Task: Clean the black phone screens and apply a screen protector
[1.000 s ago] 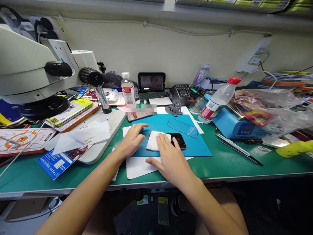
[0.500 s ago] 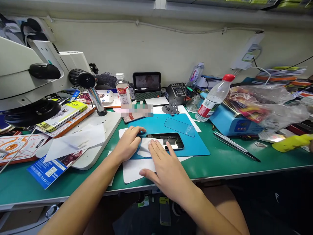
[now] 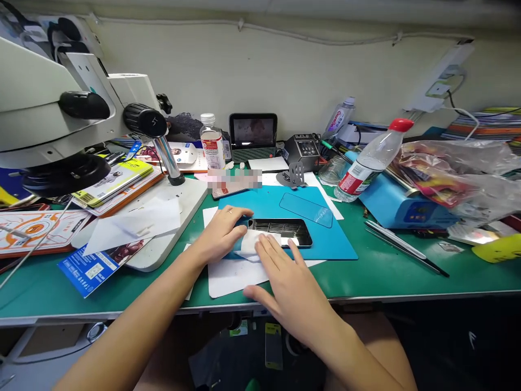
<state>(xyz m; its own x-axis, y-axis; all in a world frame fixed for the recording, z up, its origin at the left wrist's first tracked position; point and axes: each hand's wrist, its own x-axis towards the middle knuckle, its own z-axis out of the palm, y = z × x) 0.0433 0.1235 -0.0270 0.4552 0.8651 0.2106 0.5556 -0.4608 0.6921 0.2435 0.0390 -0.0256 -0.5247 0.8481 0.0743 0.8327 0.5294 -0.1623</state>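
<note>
A black smartphone (image 3: 299, 229) lies face up on a blue mat (image 3: 342, 248), its glossy screen reflecting the light. At its left end is my left hand (image 3: 222, 231), fingers curled along the far corner and thumb near the close side, gripping the phone. My right hand (image 3: 291, 282) presses a white wipe (image 3: 249, 244) against the lower left of the screen. Its fingers are stretched out flat, with the thumb spread away to the left. Part of the wipe is hidden under those fingers. A clear screen protector with a dark outline (image 3: 306, 209) rests behind the phone on the mat.
White paper (image 3: 228, 279) sticks out under the mat. A microscope (image 3: 61, 119) overhangs the left side. Toward the right stand a red-capped bottle (image 3: 372, 163) and a blue box (image 3: 386, 203), with tweezers (image 3: 402, 244) in front. Behind are a small screen (image 3: 253, 130) and another bottle (image 3: 212, 144).
The whole view has shifted, so the bench things appear slightly farther right. My right hand and the wipe have slid slightly toward the near edge of the phone, baring more screen at its left.
</note>
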